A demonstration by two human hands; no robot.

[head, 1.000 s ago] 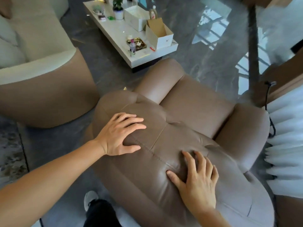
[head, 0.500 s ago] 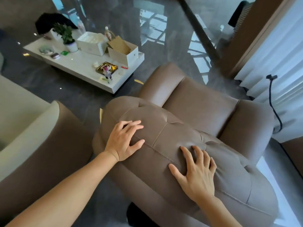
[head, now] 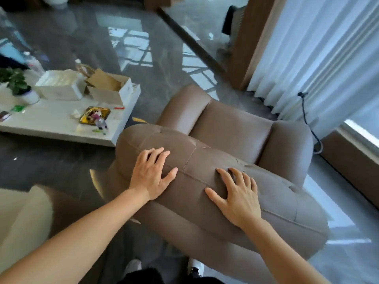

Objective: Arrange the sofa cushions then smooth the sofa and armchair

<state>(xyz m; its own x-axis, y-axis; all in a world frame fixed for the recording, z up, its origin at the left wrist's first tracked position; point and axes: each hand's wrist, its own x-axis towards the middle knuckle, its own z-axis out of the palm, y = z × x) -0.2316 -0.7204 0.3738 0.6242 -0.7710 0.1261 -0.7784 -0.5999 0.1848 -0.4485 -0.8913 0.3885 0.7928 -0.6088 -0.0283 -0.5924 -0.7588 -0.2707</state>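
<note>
A brown leather armchair (head: pixel 231 130) fills the middle of the head view, seen from behind its padded backrest (head: pixel 196 158). My left hand (head: pixel 150 173) lies flat on the backrest's top left, fingers spread. My right hand (head: pixel 236 196) lies flat on the backrest further right, fingers apart, palm pressed on the leather. Neither hand holds anything. The end of the sofa (head: pixel 22 214), cream on top with a brown side, shows at the lower left edge; its cushions are out of view.
A white low table (head: pixel 61 128) stands left of the armchair with boxes, a potted plant, a bottle and a small tray on it. White curtains (head: pixel 320 54) hang at the right, with a black cable (head: pixel 307 121) trailing down. Glossy dark floor lies beyond.
The view has swung right: the sofa has slid out at the left and the curtains have come in. Both hands stay flat on the backrest, the left one shifted slightly.
</note>
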